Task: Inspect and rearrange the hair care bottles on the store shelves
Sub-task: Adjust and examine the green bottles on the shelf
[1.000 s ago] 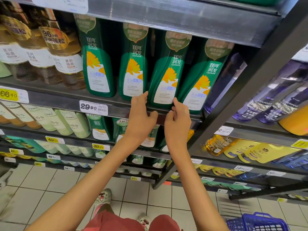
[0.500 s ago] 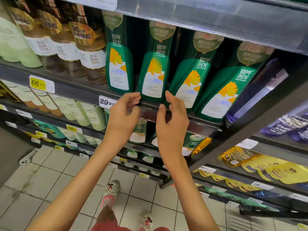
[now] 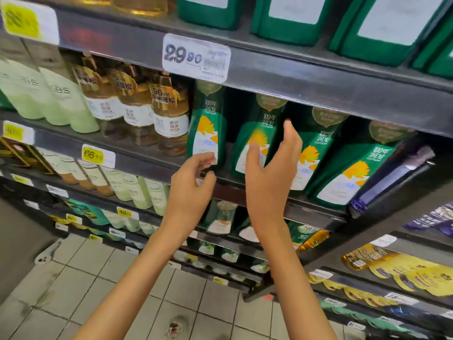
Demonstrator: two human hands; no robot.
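Observation:
Several green hair care bottles with yellow flower labels stand in a row on the middle shelf. The first green bottle (image 3: 208, 128) is upright; the second (image 3: 259, 133), third (image 3: 316, 148) and fourth (image 3: 355, 173) lean to the right. My left hand (image 3: 193, 182) hovers at the first bottle's lower label with loosely curled fingers and holds nothing. My right hand (image 3: 272, 168) is raised in front of the second bottle. Its thumb lies over the label and its straight fingers reach into the dark gap beside the third bottle.
Amber bottles (image 3: 169, 114) and pale green bottles (image 3: 61, 101) stand to the left on the same shelf. A dark blue bottle (image 3: 392, 177) leans at the right end. A 29.90 price tag (image 3: 196, 57) hangs on the shelf edge above. Yellow packs (image 3: 416, 273) fill the lower right shelves.
Both hands have left the shelf's front edge and risen to the green bottles. The right hand has lifted highest, onto the second bottle. The view has moved closer.

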